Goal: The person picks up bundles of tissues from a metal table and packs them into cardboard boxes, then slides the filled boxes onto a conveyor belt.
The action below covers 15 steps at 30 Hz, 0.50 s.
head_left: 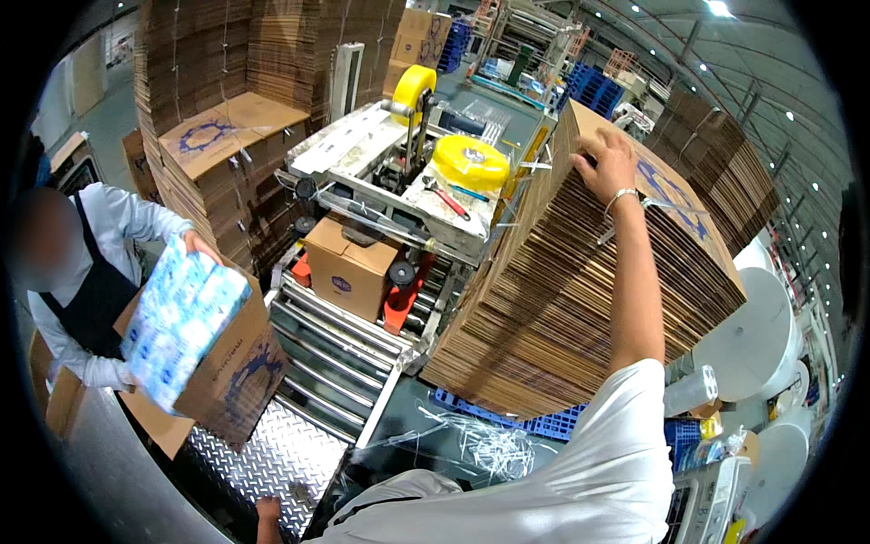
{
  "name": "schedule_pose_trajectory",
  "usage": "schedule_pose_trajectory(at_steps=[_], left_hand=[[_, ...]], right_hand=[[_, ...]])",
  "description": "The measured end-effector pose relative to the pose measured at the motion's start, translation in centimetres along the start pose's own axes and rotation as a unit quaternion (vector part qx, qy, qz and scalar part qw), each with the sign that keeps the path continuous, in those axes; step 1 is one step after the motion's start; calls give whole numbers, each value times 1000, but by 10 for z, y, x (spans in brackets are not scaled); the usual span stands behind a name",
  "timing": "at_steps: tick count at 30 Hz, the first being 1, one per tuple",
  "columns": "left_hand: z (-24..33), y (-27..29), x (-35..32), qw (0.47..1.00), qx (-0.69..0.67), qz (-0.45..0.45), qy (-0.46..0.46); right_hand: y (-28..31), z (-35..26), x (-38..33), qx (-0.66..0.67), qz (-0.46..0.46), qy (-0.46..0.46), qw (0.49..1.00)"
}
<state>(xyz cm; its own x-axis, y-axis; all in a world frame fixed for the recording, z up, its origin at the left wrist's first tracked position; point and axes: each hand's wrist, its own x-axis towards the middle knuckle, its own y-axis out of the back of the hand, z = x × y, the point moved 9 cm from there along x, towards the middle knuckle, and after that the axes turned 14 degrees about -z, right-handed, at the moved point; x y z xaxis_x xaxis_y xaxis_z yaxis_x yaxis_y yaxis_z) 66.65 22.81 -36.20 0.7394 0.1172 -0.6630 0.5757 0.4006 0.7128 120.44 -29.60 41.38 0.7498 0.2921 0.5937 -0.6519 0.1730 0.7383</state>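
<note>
My right hand (609, 166) reaches up to the top edge of a tall stack of flattened cardboard boxes (553, 299). Its fingers are bent, with a gap between them and the thumb, and no sheet shows lifted in them. Low in the picture, my left hand (268, 510) is over a diamond-plate metal surface (290, 453); it looks small there and its fingers cannot be made out. On the left, a co-worker (100, 263) holds blue-and-white plastic-wrapped packs (186, 317) at the mouth of an open carton (240, 381).
A closed carton (349, 267) sits in the taping machine (372, 195) beyond the roller conveyor (331, 354). A yellow tape roll (471, 163) and red-handled pliers (447, 199) lie on its top. Loose white straps (494, 444) litter the floor beside a blue pallet (544, 422).
</note>
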Motion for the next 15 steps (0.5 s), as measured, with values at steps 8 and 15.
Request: schedule_pose_trajectory(at_steps=[8,15], left_hand=[[172,194,-17,884,-450,101,-77],[124,129,-10,859,-508,66,-15]], right_hand=[[-5,24,-5,171,-115,110,972],[60,65,-28,-70,77,-63,993]])
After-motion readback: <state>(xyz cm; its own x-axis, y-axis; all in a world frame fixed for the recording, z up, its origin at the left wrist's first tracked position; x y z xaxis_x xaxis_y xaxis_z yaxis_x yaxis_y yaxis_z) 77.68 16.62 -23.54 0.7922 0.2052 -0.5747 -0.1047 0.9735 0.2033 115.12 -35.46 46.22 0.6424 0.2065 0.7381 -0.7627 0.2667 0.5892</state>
